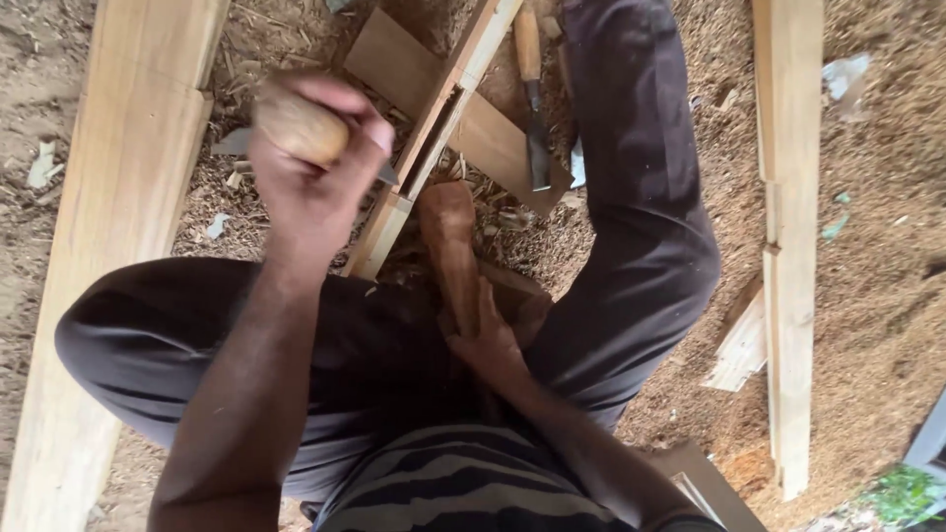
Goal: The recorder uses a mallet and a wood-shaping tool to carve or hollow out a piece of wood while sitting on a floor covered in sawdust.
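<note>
I sit on the ground with a narrow wooden rail (pixel 434 138) running between my legs; a long slot is cut into it. My left hand (pixel 310 182) is raised over the rail's left side and is closed around the rounded wooden handle of a chisel (pixel 301 126), whose metal blade pokes out toward the slot. My right hand (pixel 490 345) rests low between my knees and grips the shaft of a brown wooden mallet (pixel 448 241), whose head lies beside the rail's near end.
A second chisel (pixel 533 108) lies on a flat board (pixel 493 138) beyond the rail. A wide plank (pixel 118 197) runs along the left and a long notched batten (pixel 788 227) along the right. Sawdust and shavings (pixel 877 296) cover the ground.
</note>
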